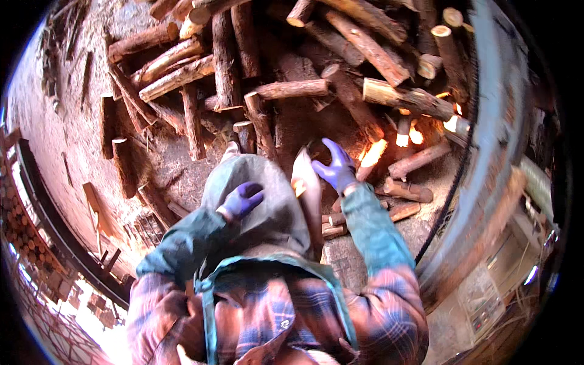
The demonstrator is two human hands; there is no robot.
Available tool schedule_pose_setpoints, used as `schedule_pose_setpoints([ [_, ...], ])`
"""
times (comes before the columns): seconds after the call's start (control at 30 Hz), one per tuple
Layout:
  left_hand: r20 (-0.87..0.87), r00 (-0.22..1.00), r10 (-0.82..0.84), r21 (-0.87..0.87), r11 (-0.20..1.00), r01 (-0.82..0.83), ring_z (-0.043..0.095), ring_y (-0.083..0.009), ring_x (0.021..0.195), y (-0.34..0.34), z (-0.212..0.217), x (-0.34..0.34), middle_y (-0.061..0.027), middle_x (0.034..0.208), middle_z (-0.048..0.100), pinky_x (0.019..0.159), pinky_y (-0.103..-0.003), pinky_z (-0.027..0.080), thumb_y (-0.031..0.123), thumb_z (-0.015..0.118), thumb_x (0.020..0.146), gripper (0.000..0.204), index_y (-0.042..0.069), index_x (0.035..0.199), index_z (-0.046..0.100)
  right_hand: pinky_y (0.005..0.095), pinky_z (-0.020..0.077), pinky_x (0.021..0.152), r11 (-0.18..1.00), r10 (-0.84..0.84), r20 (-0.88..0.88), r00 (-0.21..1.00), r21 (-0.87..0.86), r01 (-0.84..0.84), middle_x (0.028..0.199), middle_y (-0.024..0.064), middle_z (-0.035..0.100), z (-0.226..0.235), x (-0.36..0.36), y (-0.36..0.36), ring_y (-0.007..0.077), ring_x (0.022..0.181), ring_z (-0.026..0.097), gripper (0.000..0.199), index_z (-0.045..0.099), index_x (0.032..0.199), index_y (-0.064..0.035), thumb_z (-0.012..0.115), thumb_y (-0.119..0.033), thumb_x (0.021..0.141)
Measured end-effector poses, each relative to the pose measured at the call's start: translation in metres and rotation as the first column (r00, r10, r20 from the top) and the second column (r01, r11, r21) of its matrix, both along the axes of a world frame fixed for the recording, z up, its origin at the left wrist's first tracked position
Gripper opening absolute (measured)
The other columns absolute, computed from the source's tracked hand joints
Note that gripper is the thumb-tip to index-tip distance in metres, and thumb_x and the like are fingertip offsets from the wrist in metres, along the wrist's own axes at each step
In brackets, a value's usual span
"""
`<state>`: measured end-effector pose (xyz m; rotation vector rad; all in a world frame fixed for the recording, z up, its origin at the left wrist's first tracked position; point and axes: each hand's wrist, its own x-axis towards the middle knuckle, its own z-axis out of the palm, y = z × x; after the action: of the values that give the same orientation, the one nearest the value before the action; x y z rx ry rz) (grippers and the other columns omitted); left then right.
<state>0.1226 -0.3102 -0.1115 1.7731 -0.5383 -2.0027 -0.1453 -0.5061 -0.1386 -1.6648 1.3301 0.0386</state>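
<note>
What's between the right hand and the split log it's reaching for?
Nothing visible. The right hand, gloved and fingers spread, is right at the upper end of the pale split log, apparently touching it. The left hand rests on the grey cloth beside it.

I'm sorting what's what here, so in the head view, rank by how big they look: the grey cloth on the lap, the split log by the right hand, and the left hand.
1. Grey cloth
2. Split log
3. Left hand

All three lie near the camera, so the ranking seems fair.
</note>
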Motion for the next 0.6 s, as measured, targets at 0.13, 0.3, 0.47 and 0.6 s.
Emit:
schedule_pose_setpoints([
  [0.13, 0.264, 0.908, 0.326, 0.106, 0.926, -0.363, 0.061, -0.0163, 0.099, 0.097, -0.025, 0.042, -0.0066, 0.106, 0.066, 0.092, -0.030, 0.048, 0.017, 0.063, 0.092, 0.031, 0.002, 0.119, 0.060, 0.0448, 0.0182, 0.117, 0.808, 0.540, -0.484, 0.689, 0.066, -0.586, 0.153, 0.0147, 0.030, -0.148, 0.058, -0.072, 0.0302, 0.142, 0.027, 0.094, 0.020, 0.153, -0.0198, 0.067, -0.047, 0.077],
  [0.3, 0.414, 0.853, 0.317, 0.101, 0.916, -0.389, 0.063, -0.0166, 0.094, 0.098, -0.043, 0.049, -0.0077, 0.101, 0.066, 0.086, -0.030, 0.050, 0.011, 0.063, 0.091, 0.023, 0.001, 0.111, 0.063, 0.0478, 0.0336, 0.109, 0.524, 0.710, -0.590, 0.385, 0.077, -0.848, 0.146, 0.0161, 0.040, -0.285, 0.144, -0.182, 0.0325, 0.135, 0.039, 0.101, 0.017, 0.153, -0.0240, 0.074, -0.043, 0.071],
  [0.47, 0.338, 0.872, 0.353, 0.241, 0.863, -0.443, 0.062, -0.0176, 0.094, 0.089, -0.049, 0.041, -0.0099, 0.100, 0.067, 0.086, -0.031, 0.050, 0.014, 0.063, 0.091, 0.021, 0.002, 0.108, 0.065, 0.0443, 0.0480, 0.094, 0.647, 0.761, -0.438, 0.479, 0.466, -0.603, 0.123, 0.0207, 0.059, -0.342, 0.155, -0.179, 0.0373, 0.114, 0.058, 0.098, 0.031, 0.147, -0.0176, 0.079, -0.047, 0.066],
  [0.6, 0.253, 0.881, 0.399, 0.187, 0.874, -0.449, 0.061, -0.0155, 0.098, 0.092, -0.041, 0.056, -0.0080, 0.103, 0.067, 0.088, -0.030, 0.049, 0.014, 0.064, 0.092, 0.029, 0.000, 0.117, 0.061, 0.0443, 0.0497, 0.090, 0.495, 0.869, -0.308, 0.387, 0.538, -0.682, 0.120, 0.0267, 0.060, -0.229, 0.193, -0.134, 0.0406, 0.110, 0.060, 0.099, 0.048, 0.132, -0.0005, 0.080, -0.057, 0.058],
])
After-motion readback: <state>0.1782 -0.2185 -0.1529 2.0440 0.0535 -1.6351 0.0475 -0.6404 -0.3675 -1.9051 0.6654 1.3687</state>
